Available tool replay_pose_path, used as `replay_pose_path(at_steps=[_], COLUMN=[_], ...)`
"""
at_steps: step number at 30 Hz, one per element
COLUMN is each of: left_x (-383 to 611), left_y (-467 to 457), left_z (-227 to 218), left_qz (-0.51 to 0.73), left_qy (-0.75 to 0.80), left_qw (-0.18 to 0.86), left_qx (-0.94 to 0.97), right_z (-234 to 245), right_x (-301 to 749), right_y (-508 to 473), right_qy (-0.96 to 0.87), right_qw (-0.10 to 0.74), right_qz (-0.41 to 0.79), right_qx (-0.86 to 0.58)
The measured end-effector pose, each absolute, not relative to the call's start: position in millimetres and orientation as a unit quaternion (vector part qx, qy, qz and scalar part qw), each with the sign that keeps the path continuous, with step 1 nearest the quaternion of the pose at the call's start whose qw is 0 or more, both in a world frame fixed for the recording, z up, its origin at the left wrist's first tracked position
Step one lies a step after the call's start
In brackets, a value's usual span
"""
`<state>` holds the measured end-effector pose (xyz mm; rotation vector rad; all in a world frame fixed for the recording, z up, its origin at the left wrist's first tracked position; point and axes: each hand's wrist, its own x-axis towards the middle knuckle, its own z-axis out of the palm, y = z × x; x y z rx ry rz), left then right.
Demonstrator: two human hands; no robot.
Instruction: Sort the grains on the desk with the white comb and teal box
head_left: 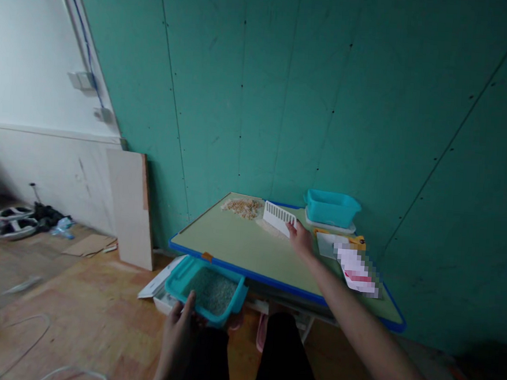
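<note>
My left hand (181, 318) grips the near edge of a shallow teal tray (177, 283), held just in front of the table's front edge. Its base looks grey and grainy; whether that is mesh or loose material I cannot tell. On the table, my right hand (300, 238) is closed on the right end of a white slotted plastic panel (277, 216), which stands on its long edge. Pale fine grains (270, 228) lie along the panel's foot. Left of it is a heap of tan and whitish bits (244, 207).
The table (220, 234) has a pale top and blue rim, against a green wall. At its back right a teal basin (332, 209) stands on a white base. A blurred packet (356, 269) lies at right. Below is a white box (163, 304); a board (128, 210) leans left.
</note>
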<state>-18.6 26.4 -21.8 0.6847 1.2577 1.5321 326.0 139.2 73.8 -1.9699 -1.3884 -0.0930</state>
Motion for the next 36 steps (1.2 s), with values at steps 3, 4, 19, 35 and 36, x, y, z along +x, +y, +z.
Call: replay_pose_path(at_steps=[3, 4, 19, 35, 36], left_x=[-21, -23, -29, -22, -24], left_y=[27, 27, 25, 20, 21], left_z=[-23, -23, -22, -15, -15], left_qz=[0.633, 0.627, 0.627, 0.642, 0.635], left_qy=[0.487, 0.486, 0.462, 0.470, 0.471], left_qw=[0.550, 0.556, 0.580, 0.554, 0.560], left_qx=[0.245, 0.247, 0.239, 0.244, 0.247], right_z=[72, 72, 97, 67, 67], right_x=[326, 326, 337, 350, 350], right_y=[140, 140, 80, 5, 9], right_qy=[-0.534, -0.534, -0.510, -0.539, -0.540], right_qw=[0.373, 0.379, 0.482, 0.405, 0.401], right_qz=[-0.039, -0.038, -0.087, -0.144, -0.141], right_qx=[-0.758, -0.755, -0.707, -0.724, -0.727])
